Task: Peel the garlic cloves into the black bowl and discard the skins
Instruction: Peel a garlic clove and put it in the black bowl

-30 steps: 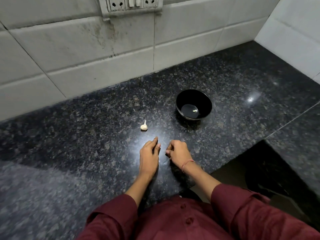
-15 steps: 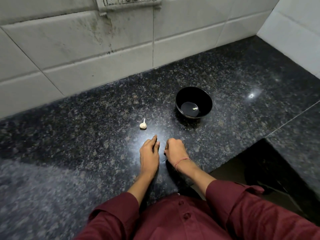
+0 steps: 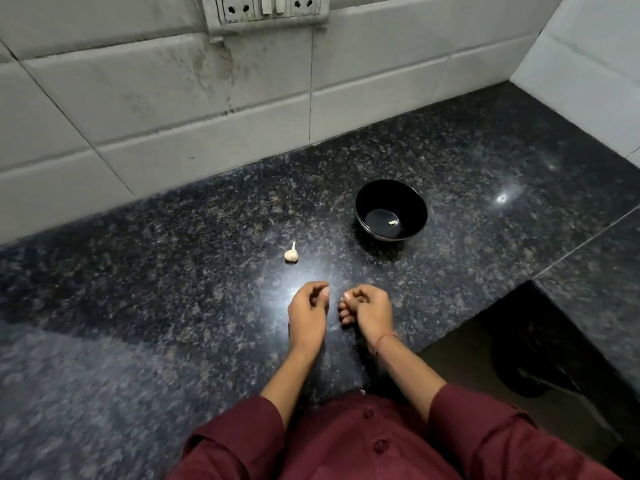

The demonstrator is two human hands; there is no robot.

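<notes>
A small garlic bulb (image 3: 291, 255) with its stalk up lies on the dark granite counter (image 3: 173, 289). To its right stands the black bowl (image 3: 412, 206) with one small peeled clove (image 3: 391, 222) at its bottom. My left hand (image 3: 307, 315) and my right hand (image 3: 369, 311) rest side by side on the counter, nearer to me than the bulb and apart from it. The fingers of both hands are curled inward. Nothing shows inside either hand. What the curled fingers cover is hidden.
A white tiled wall (image 3: 207, 109) with a socket panel (image 3: 266, 8) runs behind the counter. A second tiled wall closes the right corner. At the lower right the counter drops to a dark recess (image 3: 540, 362).
The fingers of my left hand, straight on the counter before, have curled in. My right hand stays curled. The bulb and the bowl have not moved; the camera tilted slightly.
</notes>
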